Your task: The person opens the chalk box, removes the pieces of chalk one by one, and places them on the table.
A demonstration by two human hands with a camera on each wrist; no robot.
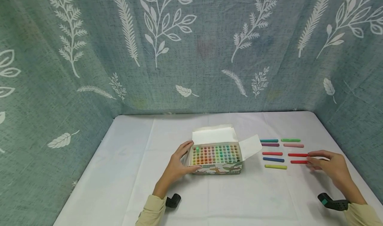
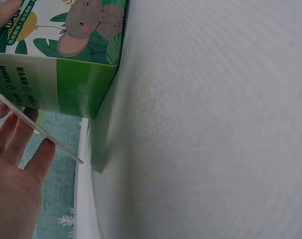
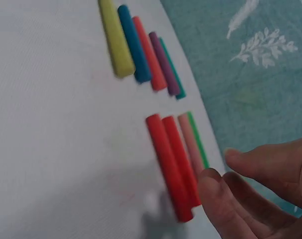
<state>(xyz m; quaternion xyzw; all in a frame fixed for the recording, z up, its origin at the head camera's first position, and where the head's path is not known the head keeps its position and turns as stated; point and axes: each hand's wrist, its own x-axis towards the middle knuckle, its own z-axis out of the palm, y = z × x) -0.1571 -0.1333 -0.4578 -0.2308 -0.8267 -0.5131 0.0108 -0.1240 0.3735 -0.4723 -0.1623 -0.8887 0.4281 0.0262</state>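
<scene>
A printed paper box (image 1: pixel 217 169) lies with its lid up, rows of coloured chalk sticks showing their round ends inside. One green stick stands higher at the left. My left hand (image 1: pixel 178 163) grips the box's left end, thumb along the front and fingers at the side; in the left wrist view, fingers touch the side flap (image 2: pixel 39 128). My right hand (image 1: pixel 330 166) hovers at the right ends of two red chalk sticks, the far one (image 1: pixel 297 155) and the near one (image 1: pixel 298 162). In the right wrist view its thumb and fingers are apart, with nothing between them.
Left of the red pair lies a column of chalk sticks: teal (image 1: pixel 269 141), purple (image 1: pixel 270 145), red (image 1: pixel 272 154), blue (image 1: pixel 273 159) and yellow (image 1: pixel 275 167). Beyond the pair are pink (image 1: pixel 293 146) and green (image 1: pixel 291 140) ones. A leaf-patterned curtain (image 1: pixel 209 86) surrounds the white-covered table (image 1: pixel 224 199).
</scene>
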